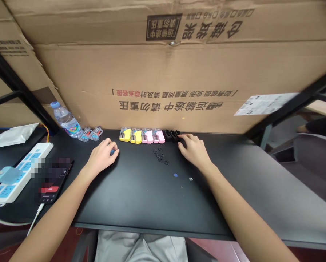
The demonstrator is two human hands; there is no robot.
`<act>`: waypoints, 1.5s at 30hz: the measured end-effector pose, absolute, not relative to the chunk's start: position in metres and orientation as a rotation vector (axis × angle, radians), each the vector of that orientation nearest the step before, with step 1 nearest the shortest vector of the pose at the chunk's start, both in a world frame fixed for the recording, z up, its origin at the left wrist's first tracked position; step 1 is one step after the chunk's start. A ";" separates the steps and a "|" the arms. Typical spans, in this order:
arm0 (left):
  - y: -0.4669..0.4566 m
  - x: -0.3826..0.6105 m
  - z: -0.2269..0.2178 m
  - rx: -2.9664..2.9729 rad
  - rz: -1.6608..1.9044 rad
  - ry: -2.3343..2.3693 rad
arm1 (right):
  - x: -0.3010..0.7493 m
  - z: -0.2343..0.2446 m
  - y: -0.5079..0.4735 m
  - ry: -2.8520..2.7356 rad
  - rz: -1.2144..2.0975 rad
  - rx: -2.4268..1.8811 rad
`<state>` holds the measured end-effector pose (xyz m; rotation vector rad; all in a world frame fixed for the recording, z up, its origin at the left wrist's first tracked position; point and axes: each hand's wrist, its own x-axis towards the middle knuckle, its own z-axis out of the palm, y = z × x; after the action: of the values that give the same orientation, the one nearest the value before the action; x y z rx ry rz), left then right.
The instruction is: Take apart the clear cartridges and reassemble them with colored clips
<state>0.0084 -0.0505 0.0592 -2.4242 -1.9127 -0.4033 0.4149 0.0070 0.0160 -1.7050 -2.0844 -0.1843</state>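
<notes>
My left hand (102,155) hovers over or rests on the black table, its fingers curled around a small bluish piece (112,151) that is mostly hidden. With fingers stretched out and the thumb apart, my right hand (193,150) reaches to a cluster of small black plastic parts (172,135), the fingertips touching its right end. Left of that cluster stand pink-and-clear plastic pieces (153,136) and yellow-and-clear ones (130,135) in a row. Several black rings (160,155) lie loose between my hands. Two clear pieces with red bits (90,134) sit beyond my left hand.
A water bottle (67,120) leans near the cardboard wall (174,72). On the left lie a phone (55,182) with a cable, a white power strip (21,174) and a white packet (12,135). A blue disc (175,175) and a small white ring (190,179) lie on the table (141,196).
</notes>
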 end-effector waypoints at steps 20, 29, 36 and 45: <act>-0.063 0.030 0.066 -2.491 -0.795 -1.630 | 0.414 0.046 0.002 -1.555 -0.238 -1.699; -0.083 0.079 0.038 -2.917 -1.376 -1.652 | 0.300 0.047 -0.062 -1.435 1.086 -1.241; -0.081 0.078 0.038 -2.948 -1.445 -1.715 | 0.283 0.044 -0.077 -1.501 1.291 -1.207; -0.078 0.064 0.037 -3.048 -0.907 -1.705 | 0.345 0.059 -0.047 -1.936 0.575 -1.320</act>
<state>0.0643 -0.0776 0.0372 -3.0483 -1.7053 -0.9070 0.3450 -0.0473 0.0591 -1.3199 -1.9360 0.5753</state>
